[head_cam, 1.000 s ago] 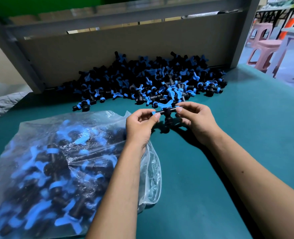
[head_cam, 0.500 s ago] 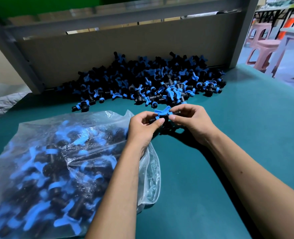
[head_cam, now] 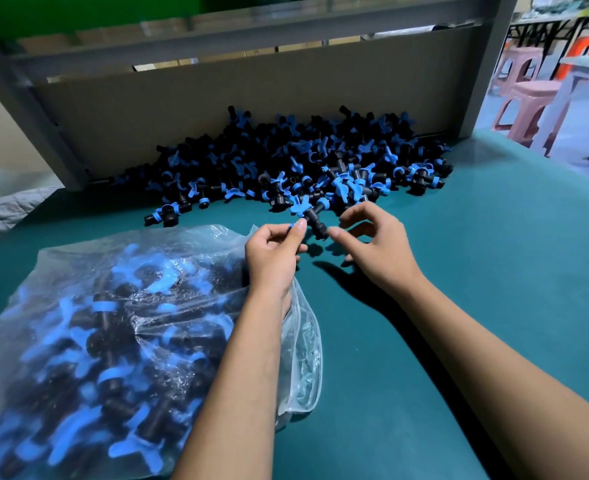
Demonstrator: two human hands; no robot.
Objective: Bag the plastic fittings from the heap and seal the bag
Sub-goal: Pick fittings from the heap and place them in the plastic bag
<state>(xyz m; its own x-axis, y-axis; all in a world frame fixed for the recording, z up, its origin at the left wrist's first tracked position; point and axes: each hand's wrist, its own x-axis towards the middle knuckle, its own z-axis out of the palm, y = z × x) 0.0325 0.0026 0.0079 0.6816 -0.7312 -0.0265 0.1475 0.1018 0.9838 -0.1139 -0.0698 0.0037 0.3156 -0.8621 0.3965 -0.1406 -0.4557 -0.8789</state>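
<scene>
At about eight o'clock on the green table [head_cam: 459,341] lies a clear plastic bag [head_cam: 78,271], bulging with black and blue fittings that show blurred through the film. Its mouth, at the bag's right edge, gapes loosely and is not sealed. The left forearm lies across that right edge, pressing the film down.

Just past the bag's upper right corner, near the centre of the view, the left hand [head_cam: 274,249] is curled, its thumb and fingertips pinched together on the blue end of a single fitting [head_cam: 312,216]. This fitting is black with a blue winged handle at its eleven o'clock end and a blue ring at its one o'clock end, and it is held tilted above the table, casting a shadow below.

To the right, the right hand [head_cam: 376,244] has its thumb and forefinger spread apart in a loose arc; the thumb tip touches the lower black end of the fitting, while the forefinger curls clear above it.

At twelve o'clock, beyond both hands, the heap [head_cam: 303,161] of the same fittings spreads along the foot of a grey back panel [head_cam: 251,98]. At two o'clock, off the table, stand pink stools [head_cam: 525,98].
</scene>
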